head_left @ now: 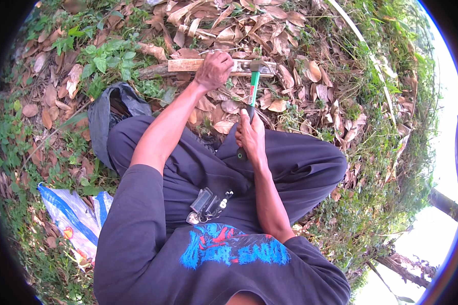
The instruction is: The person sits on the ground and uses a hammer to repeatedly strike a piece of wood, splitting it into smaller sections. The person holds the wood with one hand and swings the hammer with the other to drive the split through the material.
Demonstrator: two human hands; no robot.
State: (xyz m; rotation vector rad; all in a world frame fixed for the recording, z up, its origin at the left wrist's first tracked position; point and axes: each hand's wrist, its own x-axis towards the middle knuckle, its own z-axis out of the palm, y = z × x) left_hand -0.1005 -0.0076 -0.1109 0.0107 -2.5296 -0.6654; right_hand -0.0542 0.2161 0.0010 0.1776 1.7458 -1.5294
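Note:
My right hand (251, 134) is closed round the black grip of a hammer (255, 86) with a green shaft. The hammer's metal head rests on or just over the right part of a narrow wooden plank (183, 65), which lies across the leaves ahead of my crossed legs. My left hand (215, 71) lies over the middle of the plank with its fingers curled together. What those fingers pinch is too small to tell. A thin pale wire or stem (211, 51) shows beside the fingertips. Right of the hand, the plank's surface looks greyish and shiny.
At my left knee stands a dark plastic bag (99, 124), its mouth open. A white and blue plastic sack (71, 213) lies farther back on the left. Dry leaves (226, 109) and green plants (102, 60) cover the ground. Small dark items with a clip (204, 201) rest on my lap.

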